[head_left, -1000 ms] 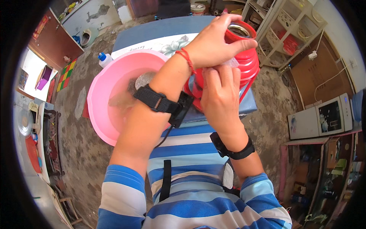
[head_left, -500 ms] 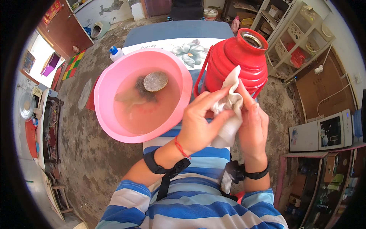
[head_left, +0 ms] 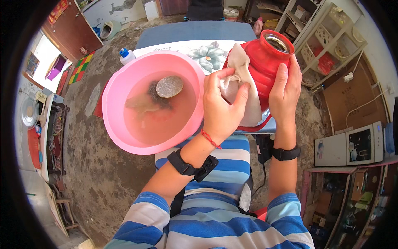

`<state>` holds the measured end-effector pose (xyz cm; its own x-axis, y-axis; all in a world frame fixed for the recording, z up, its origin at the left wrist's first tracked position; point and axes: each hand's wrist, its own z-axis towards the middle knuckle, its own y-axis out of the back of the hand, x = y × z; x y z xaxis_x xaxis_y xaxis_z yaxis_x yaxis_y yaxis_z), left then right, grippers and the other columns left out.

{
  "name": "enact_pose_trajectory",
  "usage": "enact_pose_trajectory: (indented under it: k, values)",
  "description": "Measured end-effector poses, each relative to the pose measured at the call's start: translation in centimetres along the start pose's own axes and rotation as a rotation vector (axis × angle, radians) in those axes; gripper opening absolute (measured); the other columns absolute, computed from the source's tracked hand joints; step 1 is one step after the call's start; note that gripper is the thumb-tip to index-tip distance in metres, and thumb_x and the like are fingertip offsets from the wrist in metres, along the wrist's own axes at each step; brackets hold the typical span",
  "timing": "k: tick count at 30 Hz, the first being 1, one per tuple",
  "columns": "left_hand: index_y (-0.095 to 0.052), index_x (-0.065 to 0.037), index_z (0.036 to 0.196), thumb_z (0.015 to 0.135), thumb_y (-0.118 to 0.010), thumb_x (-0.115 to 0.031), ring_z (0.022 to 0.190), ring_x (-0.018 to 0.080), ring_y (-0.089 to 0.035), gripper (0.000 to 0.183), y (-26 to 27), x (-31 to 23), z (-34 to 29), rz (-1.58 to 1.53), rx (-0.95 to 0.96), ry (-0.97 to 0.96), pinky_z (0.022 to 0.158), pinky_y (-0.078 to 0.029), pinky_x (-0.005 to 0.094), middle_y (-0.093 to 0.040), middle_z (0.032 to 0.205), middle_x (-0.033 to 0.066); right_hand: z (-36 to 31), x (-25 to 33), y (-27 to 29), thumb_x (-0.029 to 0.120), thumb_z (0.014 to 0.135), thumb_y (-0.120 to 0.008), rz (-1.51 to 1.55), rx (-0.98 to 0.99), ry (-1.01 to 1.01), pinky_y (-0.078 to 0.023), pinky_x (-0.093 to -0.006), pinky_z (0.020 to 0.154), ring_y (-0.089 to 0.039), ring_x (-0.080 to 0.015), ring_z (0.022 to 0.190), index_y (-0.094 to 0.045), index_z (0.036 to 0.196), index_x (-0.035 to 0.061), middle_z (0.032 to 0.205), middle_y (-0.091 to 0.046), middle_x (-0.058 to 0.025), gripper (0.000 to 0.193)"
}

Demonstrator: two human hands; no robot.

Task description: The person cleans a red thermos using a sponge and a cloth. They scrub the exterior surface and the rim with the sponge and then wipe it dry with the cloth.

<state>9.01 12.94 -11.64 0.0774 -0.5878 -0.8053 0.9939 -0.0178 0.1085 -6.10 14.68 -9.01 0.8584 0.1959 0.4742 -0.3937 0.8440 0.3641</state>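
Note:
A red vacuum flask (head_left: 267,58) with a ridged body and an uncapped, silvery mouth stands tilted on the table, to the right of a pink basin (head_left: 112,120). My left hand (head_left: 226,97) pinches a whitish cloth (head_left: 251,106), which lies spread against the flask's left side. Cupped round the flask's right side is my right hand (head_left: 286,91), thumb in front and fingers along the edge. Murky water fills part of the basin. In it are a round, grey-faced scrubber (head_left: 169,86), dark mesh-like material beside it and a submerged pale cloth (head_left: 143,106).
The table (head_left: 195,33) bears a white flower-printed cover (head_left: 209,56). A white bottle with a blue cap (head_left: 127,56) stands behind the basin. Shelves (head_left: 331,41) rise at the far right, with a white cabinet-like appliance (head_left: 350,145) nearer. An open door (head_left: 70,29) is at far left.
Both hands have moved apart. The cloth, bunched between them before, now hangs from my left hand against the flask. My right hand has let go of it and moved to the flask's right side.

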Motion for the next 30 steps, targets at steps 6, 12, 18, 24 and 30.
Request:
enact_pose_trajectory:
  k: [6,12,18,24,30]
  values:
    - [-0.027,0.009,0.14,0.081,-0.064,-0.011,0.126,0.0326,-0.044,0.072,-1.6,1.7,0.5,-0.282,0.144,0.113,0.107,-0.035,0.0402,-0.042,0.134,0.0241,0.0,0.1,-0.2,0.024,0.098,-0.047,0.011,-0.031,0.032,-0.038,-0.0422,0.101,-0.054,-0.0354,0.115,-0.051,0.132,-0.0033,0.125,-0.058,-0.0198,0.043]
    - [-0.029,0.01,0.138,0.08,-0.062,-0.008,0.124,0.0299,-0.046,0.069,-1.8,0.0,0.8,-0.358,0.087,0.197,0.105,-0.038,0.0369,-0.042,0.134,0.0228,0.1,-0.2,-0.1,0.023,0.097,-0.051,0.037,-0.047,0.045,-0.039,-0.0419,0.099,-0.055,-0.0355,0.112,-0.053,0.128,-0.004,0.122,-0.06,-0.0199,0.041]
    - [-0.033,0.008,0.138,0.08,-0.065,-0.009,0.122,0.028,-0.052,0.069,-1.6,0.3,1.1,-0.17,0.014,0.149,0.102,-0.042,0.0371,-0.049,0.131,0.0238,0.3,-0.4,0.1,0.022,0.096,-0.052,0.077,-0.041,0.05,-0.04,-0.0419,0.098,-0.056,-0.0351,0.11,-0.054,0.127,-0.004,0.119,-0.061,-0.02,0.041]
    - [-0.044,0.009,0.134,0.08,-0.065,-0.008,0.119,0.0266,-0.055,0.06,-0.7,0.6,2.3,-0.2,0.114,0.094,0.101,-0.044,0.0348,-0.054,0.131,0.0232,0.3,-0.6,0.1,0.023,0.097,-0.052,0.056,-0.045,0.077,-0.04,-0.0421,0.098,-0.056,-0.0348,0.11,-0.054,0.128,-0.0029,0.119,-0.061,-0.0201,0.041]
    - [-0.049,0.008,0.13,0.079,-0.064,-0.005,0.104,0.0164,-0.061,0.054,-0.8,-0.4,2.4,-0.352,0.089,0.213,0.09,-0.049,0.0292,-0.062,0.119,0.0162,0.0,-0.7,0.0,0.024,0.097,-0.052,0.051,-0.037,0.061,-0.039,-0.0422,0.099,-0.055,-0.0346,0.111,-0.054,0.128,-0.0025,0.121,-0.06,-0.0199,0.041]
